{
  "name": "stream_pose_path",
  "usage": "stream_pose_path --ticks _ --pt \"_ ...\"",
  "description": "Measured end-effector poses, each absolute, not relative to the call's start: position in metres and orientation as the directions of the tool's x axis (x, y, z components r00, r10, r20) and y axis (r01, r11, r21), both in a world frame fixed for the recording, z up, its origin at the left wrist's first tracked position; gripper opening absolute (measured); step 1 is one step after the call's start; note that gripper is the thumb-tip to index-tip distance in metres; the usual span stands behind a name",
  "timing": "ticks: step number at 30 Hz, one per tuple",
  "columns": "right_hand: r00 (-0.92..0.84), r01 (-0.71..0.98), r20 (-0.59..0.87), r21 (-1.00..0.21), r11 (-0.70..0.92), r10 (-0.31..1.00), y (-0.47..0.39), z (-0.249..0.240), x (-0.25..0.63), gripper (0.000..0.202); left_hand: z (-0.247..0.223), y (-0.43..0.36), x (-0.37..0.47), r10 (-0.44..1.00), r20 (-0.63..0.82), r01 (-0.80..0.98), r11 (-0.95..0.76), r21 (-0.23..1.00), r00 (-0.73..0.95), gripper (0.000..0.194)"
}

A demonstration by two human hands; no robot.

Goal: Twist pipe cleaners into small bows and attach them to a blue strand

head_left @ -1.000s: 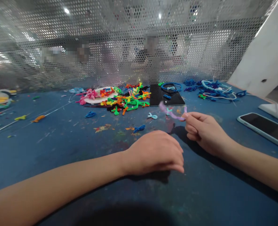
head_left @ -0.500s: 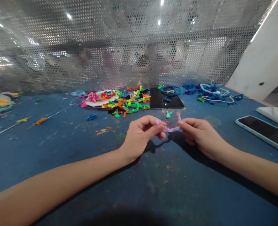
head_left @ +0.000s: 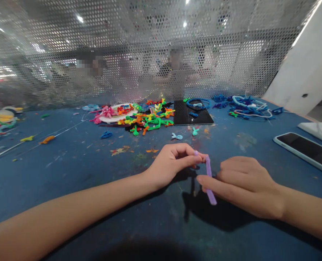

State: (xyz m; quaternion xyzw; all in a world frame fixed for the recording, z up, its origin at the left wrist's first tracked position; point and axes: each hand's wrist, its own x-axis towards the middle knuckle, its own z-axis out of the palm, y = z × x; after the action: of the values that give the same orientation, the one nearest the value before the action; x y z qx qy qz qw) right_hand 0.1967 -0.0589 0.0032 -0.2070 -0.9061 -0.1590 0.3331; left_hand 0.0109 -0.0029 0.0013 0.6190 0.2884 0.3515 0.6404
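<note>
A short, light purple pipe cleaner (head_left: 209, 167) is between my two hands above the table. My left hand (head_left: 177, 159) pinches it near its upper end between thumb and fingertips; a small purple tip shows by the thumb. From there the stem bends and runs down toward me. My right hand (head_left: 245, 185) sits lower and to the right, its thumb lying across the stem and its fingers curled behind. The stem's lower end sticks out below that thumb. Beyond my hands lie a light blue twisted loop (head_left: 177, 136) and a small turquoise twisted piece (head_left: 195, 131).
A heap of colourful twisted pipe cleaners (head_left: 155, 121) spills off a white plate (head_left: 106, 119). Behind are a black panel (head_left: 193, 117) and a perforated metal screen (head_left: 139, 72). Blue pieces (head_left: 248, 107) lie at the back right, a phone (head_left: 305, 150) at the right on the blue table (head_left: 122, 224).
My right hand has come down and toward me, turning back-up. The purple pipe cleaner, earlier sagging between both hands, now hangs downward from my left fingertips. The light blue loop has come into view.
</note>
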Motion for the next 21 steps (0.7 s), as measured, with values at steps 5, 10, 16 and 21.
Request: stream_pose_path --ticks 5,10,16,21 --pt "-0.734 0.529 0.605 0.226 0.818 0.308 -0.052 -0.007 0.195 0.025 0.0 -0.008 0.012 0.786 -0.085 -0.195 0.255 0.947 0.613 0.028" --pt "-0.74 0.518 0.593 0.2 0.832 0.318 -0.048 -0.011 0.194 0.027 -0.001 -0.009 0.012 0.727 -0.118 -0.182 0.32 0.93 0.677 0.018" --pt "-0.543 0.541 0.649 -0.215 0.813 0.533 -0.051 -0.01 0.195 0.018 -0.002 -0.006 0.012 0.836 -0.063 -0.156 0.175 0.972 0.545 0.022" --pt "0.153 0.094 0.249 -0.967 0.237 0.956 -0.022 -0.001 0.209 0.015 0.002 -0.007 0.011 0.82 -0.096 -0.071 0.164 0.984 0.564 0.03"
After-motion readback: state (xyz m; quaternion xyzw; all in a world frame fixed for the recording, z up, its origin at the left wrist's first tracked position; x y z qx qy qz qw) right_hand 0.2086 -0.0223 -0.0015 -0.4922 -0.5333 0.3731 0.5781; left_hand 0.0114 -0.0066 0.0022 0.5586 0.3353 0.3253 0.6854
